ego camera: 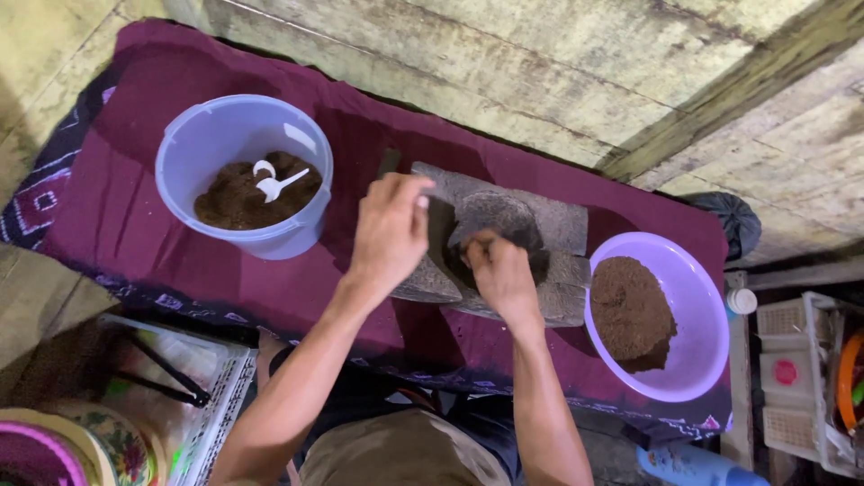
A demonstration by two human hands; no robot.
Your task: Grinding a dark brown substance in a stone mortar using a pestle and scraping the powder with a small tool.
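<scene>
Old wooden boards make the wall behind us, and a dark purple cloth [180,261] covers the low bench where we work. On the middle of that cloth sits our grey stone block [553,225], with a round dip in its top.

Left of the stone block stands a pale blue bucket [184,148]. It holds dark brown powder [229,200], and a white scoop [274,184] lies on top of the powder. Right of the stone block, and touching its edge, sits a light purple bowl [702,333]. It holds a heap of brown powder [630,310] too, piled more to the side near the stone.

Our left hand [389,229] reaches over the left end of the stone block. Its fingers are bent and closed in, and the fingertips press on a dark grey piece of stone [441,225] there. Our right hand [499,274] is down in the dip of the stone block, fingers curled tight. We cannot tell what it holds, since the hand hides it. Both arms are bare and stretch out from our lap.

Far below and left of the stone block, a white wire basket [211,400] rests on the floor. Far right of the stone block stands a white plastic crate [796,360], with a small white cap [741,301] near it.
</scene>
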